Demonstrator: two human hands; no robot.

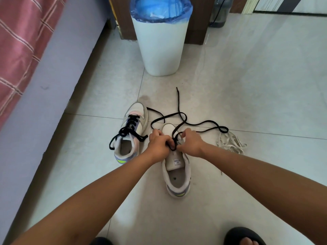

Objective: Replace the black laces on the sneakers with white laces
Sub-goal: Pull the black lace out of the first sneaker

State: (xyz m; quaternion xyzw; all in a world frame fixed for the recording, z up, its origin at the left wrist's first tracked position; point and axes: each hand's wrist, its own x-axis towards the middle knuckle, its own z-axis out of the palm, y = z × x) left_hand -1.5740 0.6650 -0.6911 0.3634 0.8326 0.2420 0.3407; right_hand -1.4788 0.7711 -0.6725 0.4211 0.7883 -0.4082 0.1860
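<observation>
Sitting on the pale tiled floor [247, 76], toe pointing away: the near sneaker [177, 174], tongue pulled up, opening showing only a grey insole. Trailing out of its eyelets, a long black lace [200, 124], looping across the tiles beyond the toe and off to the right. Working at the lace over the sneaker's throat: left hand [159, 143], fingers curled and pinching a short loop of black lace; right hand [191, 143], fingers likewise curled, gripping the same lace just beside the left. Both hands nearly touching each other above the tongue.

Lying just to the right of that sneaker, touching the far loop of the black lace: a loose bundle of white laces [230, 143], heaped on the floor.

Standing to the left, close beside but apart: the second sneaker [130, 131], black lacing in place through its eyelets and its ends hanging loose over the sides, opening holding only its insole.

Standing farther back, well apart from both sneakers: a white trash bin [160, 43], lined with a blue plastic bag [159, 7] folded over the rim; contents hard to make out. Showing behind it to the right, a bluish water jug [220, 13]. Running along the left, a bed with a pink checked cover [19, 41]. Peeking in at the bottom edge, a foot in a dark slipper [244, 236].
</observation>
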